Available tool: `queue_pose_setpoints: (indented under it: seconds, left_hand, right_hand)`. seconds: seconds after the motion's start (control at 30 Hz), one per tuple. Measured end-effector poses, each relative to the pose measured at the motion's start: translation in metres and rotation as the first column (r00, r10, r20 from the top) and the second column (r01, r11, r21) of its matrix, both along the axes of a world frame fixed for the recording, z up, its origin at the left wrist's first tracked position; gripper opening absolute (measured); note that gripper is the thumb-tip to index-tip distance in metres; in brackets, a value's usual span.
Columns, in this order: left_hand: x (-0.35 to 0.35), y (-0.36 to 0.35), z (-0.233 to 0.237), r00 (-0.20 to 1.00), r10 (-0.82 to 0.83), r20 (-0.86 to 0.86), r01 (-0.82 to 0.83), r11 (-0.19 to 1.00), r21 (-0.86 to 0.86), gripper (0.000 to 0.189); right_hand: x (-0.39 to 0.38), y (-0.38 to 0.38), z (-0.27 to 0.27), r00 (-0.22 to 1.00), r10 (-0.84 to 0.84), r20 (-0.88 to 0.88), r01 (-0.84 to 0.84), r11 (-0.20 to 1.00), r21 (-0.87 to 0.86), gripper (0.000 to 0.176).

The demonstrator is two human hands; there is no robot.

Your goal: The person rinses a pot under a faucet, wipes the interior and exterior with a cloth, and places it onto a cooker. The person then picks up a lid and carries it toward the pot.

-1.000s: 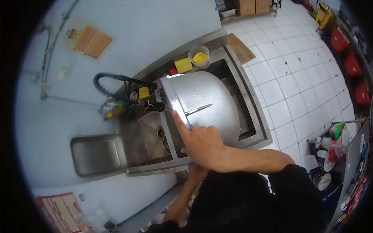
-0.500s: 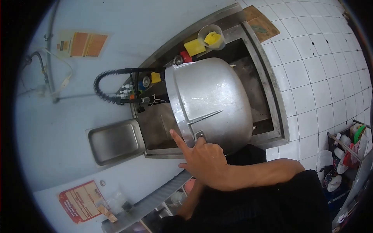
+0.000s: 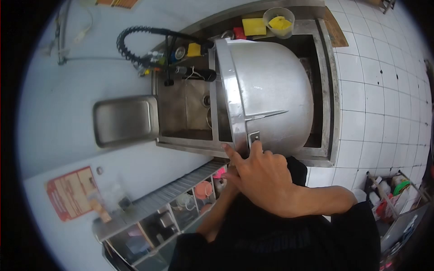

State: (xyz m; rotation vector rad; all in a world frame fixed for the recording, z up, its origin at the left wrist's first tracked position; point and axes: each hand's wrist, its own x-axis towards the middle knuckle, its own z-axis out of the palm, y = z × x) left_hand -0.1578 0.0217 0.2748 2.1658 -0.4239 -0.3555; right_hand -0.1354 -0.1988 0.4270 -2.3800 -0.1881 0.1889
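Observation:
A large silver mixing bowl (image 3: 275, 86) lies tilted on its side over the right basin of the steel sink (image 3: 329, 108), its rim towards the left. My right hand (image 3: 269, 176) is at the bowl's near side, below a small metal bracket (image 3: 254, 137). Its fingers are curled against the bowl, with the index finger stretched along the rim. My left forearm (image 3: 217, 212) reaches up from below; the left hand is hidden behind my right hand and the bowl. A black spray faucet (image 3: 199, 73) hangs by the rim.
An upright steel pan (image 3: 125, 121) leans left of the sink. Yellow sponges (image 3: 254, 26) and a clear tub (image 3: 279, 22) sit on the back ledge. A shelf (image 3: 158, 228) of containers stands lower left. A loaded rack (image 3: 398, 189) is at the right on white tiles (image 3: 375, 99).
The bowl has shifted right over the sink, uncovering more of the left basin and its drain. My right hand has moved right with it. The camera view has also shifted.

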Motion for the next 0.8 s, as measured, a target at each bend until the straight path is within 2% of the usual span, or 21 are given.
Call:
queue_pose_setpoints:
  seconds: [0.07, 0.13, 0.17, 0.23, 0.27, 0.33, 0.37, 0.43, 0.53, 0.6, 0.67, 0.73, 0.8]
  left_hand:
    - [-0.003, -0.001, -0.002, 1.000, 0.004, -0.007, -0.004, 1.000, -0.004, 0.016]
    - [-0.005, 0.000, -0.003, 1.000, 0.005, -0.017, -0.005, 1.000, -0.008, 0.016]
    - [-0.007, 0.001, -0.004, 1.000, 0.007, -0.019, -0.007, 1.000, -0.006, 0.016]
    - [-0.010, 0.003, -0.005, 0.999, -0.002, -0.035, 0.002, 1.000, -0.001, 0.016]
    - [-0.011, 0.005, -0.006, 0.999, -0.009, -0.040, 0.009, 1.000, 0.003, 0.016]
    - [-0.013, 0.008, -0.006, 0.998, -0.024, -0.062, 0.025, 1.000, 0.013, 0.016]
    - [-0.014, 0.007, -0.005, 0.997, -0.026, -0.067, 0.026, 1.000, 0.010, 0.016]
    - [-0.013, 0.002, 0.004, 0.997, -0.014, -0.078, 0.013, 1.000, -0.005, 0.016]
    - [-0.007, -0.014, 0.027, 0.992, 0.055, -0.116, -0.062, 0.996, -0.061, 0.017]
    - [-0.004, -0.017, 0.033, 0.997, 0.004, 0.077, 0.001, 0.998, -0.069, 0.021]
    - [-0.005, -0.013, 0.027, 0.994, -0.006, 0.107, 0.012, 0.998, -0.054, 0.024]
    - [-0.007, -0.011, 0.024, 0.991, -0.021, 0.134, 0.025, 0.999, -0.030, 0.026]
    - [-0.008, -0.010, 0.024, 0.985, -0.034, 0.169, 0.035, 0.999, 0.002, 0.030]
  right_hand:
    - [-0.001, -0.003, 0.010, 0.999, 0.041, -0.027, -0.041, 0.999, -0.013, 0.072]
    - [-0.001, -0.005, 0.021, 0.993, 0.024, -0.115, -0.021, 0.999, 0.026, 0.092]
    - [-0.004, -0.002, 0.017, 0.993, 0.037, -0.116, -0.035, 0.999, 0.014, 0.092]
    - [-0.010, 0.000, 0.009, 0.995, -0.097, -0.008, 0.096, 0.971, 0.220, 0.103]
    - [-0.014, 0.001, 0.007, 0.997, -0.081, -0.011, 0.081, 0.975, 0.208, 0.103]
    - [-0.018, 0.000, 0.009, 0.986, -0.147, -0.077, 0.160, 0.965, 0.209, 0.101]
    - [-0.019, 0.000, 0.009, 0.988, -0.133, -0.079, 0.146, 0.970, 0.196, 0.101]
    - [-0.020, 0.000, 0.009, 0.984, -0.173, -0.046, 0.178, 0.972, 0.153, 0.099]
    - [-0.021, -0.001, 0.008, 0.992, -0.126, 0.005, 0.125, 0.986, 0.112, 0.093]
    - [-0.025, 0.001, 0.005, 0.992, -0.122, 0.040, 0.118, 0.988, 0.102, 0.088]
    - [-0.028, 0.001, 0.003, 0.990, -0.122, 0.077, 0.114, 0.989, 0.098, 0.084]
    - [-0.031, 0.000, 0.002, 0.995, -0.085, 0.047, 0.080, 0.992, 0.099, 0.068]
    - [-0.032, -0.002, 0.004, 0.997, -0.080, 0.018, 0.077, 0.992, 0.103, 0.062]
